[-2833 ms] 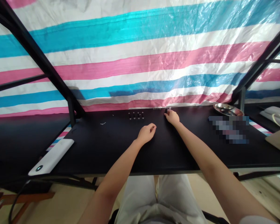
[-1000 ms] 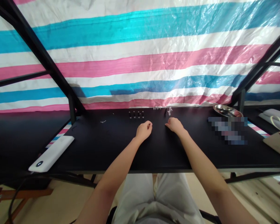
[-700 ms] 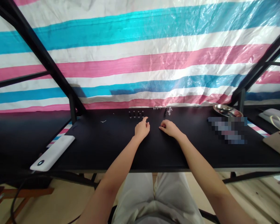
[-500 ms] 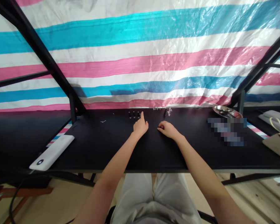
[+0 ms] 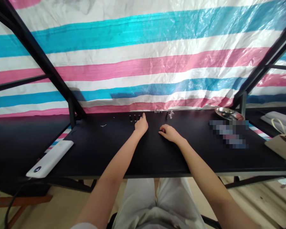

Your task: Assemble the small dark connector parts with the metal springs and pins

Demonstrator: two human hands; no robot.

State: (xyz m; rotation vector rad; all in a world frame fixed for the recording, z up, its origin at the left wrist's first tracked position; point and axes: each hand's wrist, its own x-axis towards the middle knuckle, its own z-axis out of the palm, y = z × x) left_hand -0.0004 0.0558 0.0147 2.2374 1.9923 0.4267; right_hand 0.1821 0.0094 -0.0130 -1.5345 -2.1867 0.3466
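Note:
My left hand [image 5: 141, 125] lies at the back of the black table [image 5: 109, 152], its index finger stretched forward and the other fingers curled in. Beside its fingers stands a short row of small dark cylindrical pieces [image 5: 134, 118] with pale ends; the hand partly covers the rightmost one. My right hand [image 5: 169, 132] rests on the tabletop, thumb and fingers bent towards each other; whatever is between them is too small to make out. Beyond it are several tiny silvery pieces [image 5: 158, 112], plus a clear plastic piece [image 5: 171, 114] beside a small dark one [image 5: 167, 114].
A round metal dish [image 5: 229, 114] sits at the back right, with a blurred-out item in front. At left lies a white power bank [image 5: 50, 159] with a cable. Thin white scraps [image 5: 103, 125] lie left of my hands. Black frame posts [image 5: 71, 113] flank a striped sheet [image 5: 143, 73].
My left hand has shifted slightly left towards the dark pieces and now covers part of the rightmost one. The right hand keeps its pose. The whole view has moved a little.

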